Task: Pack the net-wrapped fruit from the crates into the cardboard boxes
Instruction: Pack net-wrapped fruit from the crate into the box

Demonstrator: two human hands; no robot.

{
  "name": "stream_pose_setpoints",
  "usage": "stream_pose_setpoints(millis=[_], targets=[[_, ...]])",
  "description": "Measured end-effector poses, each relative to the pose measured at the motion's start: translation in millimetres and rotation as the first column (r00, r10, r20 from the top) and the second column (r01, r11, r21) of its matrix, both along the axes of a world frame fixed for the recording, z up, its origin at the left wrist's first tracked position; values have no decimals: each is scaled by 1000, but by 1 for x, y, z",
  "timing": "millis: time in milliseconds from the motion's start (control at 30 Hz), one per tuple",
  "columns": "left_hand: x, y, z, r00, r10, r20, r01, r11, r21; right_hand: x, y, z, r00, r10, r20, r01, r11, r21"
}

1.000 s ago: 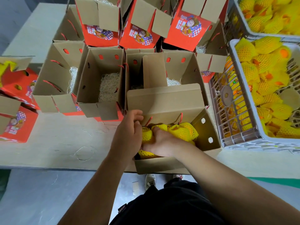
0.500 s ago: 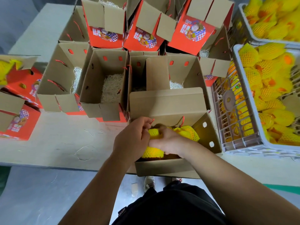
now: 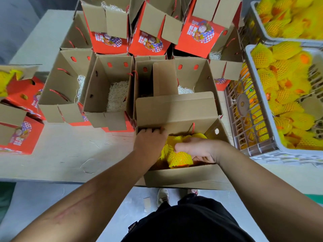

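Near box (image 3: 185,175) at table (image 3: 52,154) front edge, fruit (image 3: 180,158) inside. Open boxes (image 3: 108,88) behind. Crates (image 3: 262,151) right, holding fruit.

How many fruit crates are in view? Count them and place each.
3. One far crate at the far right corner, a pale crate nearer on the right, and a lower crate partly under it. Others may lie outside the frame.

Your tabletop (image 3: 52,154) is a pale, scuffed board with loose packing strands scattered on its bare part. Open cardboard boxes (image 3: 108,95) stand crowded across it, red-printed ones (image 3: 108,42) behind and at your left. The nearest box (image 3: 188,175) overhangs the front edge. At your right, grey plastic crates (image 3: 258,151) rest on it, stacked.
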State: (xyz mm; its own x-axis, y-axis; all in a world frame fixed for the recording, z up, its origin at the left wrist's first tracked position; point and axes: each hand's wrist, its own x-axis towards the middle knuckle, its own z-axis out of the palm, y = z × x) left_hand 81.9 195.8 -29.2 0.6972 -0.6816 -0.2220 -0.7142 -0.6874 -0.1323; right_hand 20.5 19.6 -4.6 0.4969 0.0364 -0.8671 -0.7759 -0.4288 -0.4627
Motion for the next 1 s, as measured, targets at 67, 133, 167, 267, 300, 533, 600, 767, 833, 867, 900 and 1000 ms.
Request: stream_pose_setpoints(millis=[67,133,167,267,300,533,600,767,833,867,900,1000], targets=[[-1,2,-1,999,17,36,-15,999,-52,-2,-2,3,998,7,66,-4,999,-46],[-10,6,-3,998,-8,64,9,1000,-20,-6,-6,6,987,65,147,-47,992,-119],[-15,7,-3,996,-40,86,40,999,-4,-7,-10,7,974,99,201,-69,986,-153],[-16,3,1,967,-213,137,221,974,-50,-11,-23,10,915,256,312,-173,948,-268],[-13,2,1,963,-271,8,271,961,-58,-12,-28,10,900,292,325,-197,935,-295],[-7,-12,-17,837,-110,-537,206,971,123,-20,-34,-3,866,83,493,-40,994,-97],[-2,-8,-15,847,-147,-511,216,973,77,-24,-33,-4,838,26,544,3,999,-53],[-3,5,-4,930,-263,-256,273,962,0,-25,-29,-7,850,-7,527,30,999,-36],[-7,10,-2,948,-251,-195,261,965,25,-22,-26,-9,914,78,398,-59,996,-61],[-7,11,1,947,-234,-221,252,966,54,-20,-23,-11,928,149,342,-117,987,-115],[-6,12,3,943,-214,-254,241,967,82,-17,-19,-13,932,197,304,-152,974,-167],[-5,8,10,939,-153,-309,198,973,119,-8,1,-18,933,270,239,-193,933,-303]])
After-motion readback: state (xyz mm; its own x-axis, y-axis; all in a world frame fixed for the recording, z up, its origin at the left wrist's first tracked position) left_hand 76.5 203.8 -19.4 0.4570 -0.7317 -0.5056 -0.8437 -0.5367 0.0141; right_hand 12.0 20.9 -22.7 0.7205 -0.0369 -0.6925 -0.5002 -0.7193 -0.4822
